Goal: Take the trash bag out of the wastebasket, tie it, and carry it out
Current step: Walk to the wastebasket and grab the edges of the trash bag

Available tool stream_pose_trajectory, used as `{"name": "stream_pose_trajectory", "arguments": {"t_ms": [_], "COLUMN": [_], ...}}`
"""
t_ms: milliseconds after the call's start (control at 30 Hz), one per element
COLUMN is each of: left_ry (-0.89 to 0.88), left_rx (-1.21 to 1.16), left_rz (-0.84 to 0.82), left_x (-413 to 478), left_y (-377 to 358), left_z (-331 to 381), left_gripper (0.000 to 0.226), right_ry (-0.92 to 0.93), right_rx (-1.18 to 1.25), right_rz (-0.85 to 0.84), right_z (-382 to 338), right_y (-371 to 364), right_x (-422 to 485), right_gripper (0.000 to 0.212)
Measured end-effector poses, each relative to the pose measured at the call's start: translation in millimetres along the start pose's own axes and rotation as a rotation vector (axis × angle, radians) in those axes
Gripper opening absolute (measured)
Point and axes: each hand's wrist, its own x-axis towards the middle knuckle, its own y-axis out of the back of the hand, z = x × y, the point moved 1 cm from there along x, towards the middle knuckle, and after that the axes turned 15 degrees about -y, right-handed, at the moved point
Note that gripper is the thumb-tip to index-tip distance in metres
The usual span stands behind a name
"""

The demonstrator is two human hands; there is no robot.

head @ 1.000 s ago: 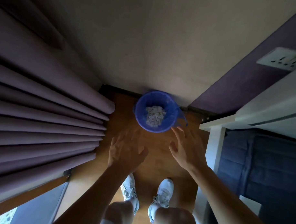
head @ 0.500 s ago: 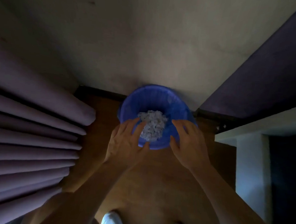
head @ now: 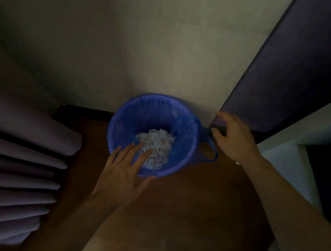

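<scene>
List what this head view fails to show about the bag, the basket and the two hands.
- Wastebasket: its outer wall and base are hidden by the blue trash bag lining it.
- White scraps: too blurred and dim to identify.
- Left hand: whether it touches the rim is unclear; the hand itself covers the contact.
- Right hand: open beside the bag handle; contact cannot be judged.
</scene>
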Motion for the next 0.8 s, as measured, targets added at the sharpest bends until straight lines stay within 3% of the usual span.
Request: {"name": "stream_pose_trajectory", "arguments": {"t_ms": [233,467,533,567,600,633,700,800], "left_ry": [0.010,0.057,0.052,0.051,0.050,0.051,0.058,0.074], "left_rx": [0.062,0.043,0.043,0.041,0.039,0.033,0.022,0.028], "left_rz": [-0.039,-0.048,-0.048,-0.048,-0.043,-0.037,-0.028,-0.033], "left_x": [9.8,13.7,13.3,13.4,13.6,13.8,14.5,15.7], "left_y": [-4.6,-7.1,-7.7,-8.0,-8.5,-9.4,-10.7,-15.3], "left_z": [6.8,11.9,11.6,11.3,11.2,11.3,13.3,18.2], "left_gripper": [0.076,0.075,0.073,0.072,0.071,0.070,0.069,0.071], "right_ry": [-0.143,-0.204,-0.286,-0.326,-0.340,-0.320,-0.238,-0.103], "right_rx": [-0.062,-0.113,-0.005,0.065,0.116,0.133,0.147,0.222], "right_rz": [-0.258,-0.396,-0.410,-0.419,-0.406,-0.365,-0.273,-0.121], "right_z": [33.1,40.9,42.9,40.3,37.3,30.5,13.6,-11.7], "right_y": [-34.8,-61.5,-65.0,-62.5,-58.3,-49.9,-30.1,-2.1], "right_x": [6.3,0.4,4.2,6.2,9.2,10.5,12.3,8.2], "right_gripper": [0.059,0.062,0.052,0.036,0.018,0.016,0.036,0.039]}}
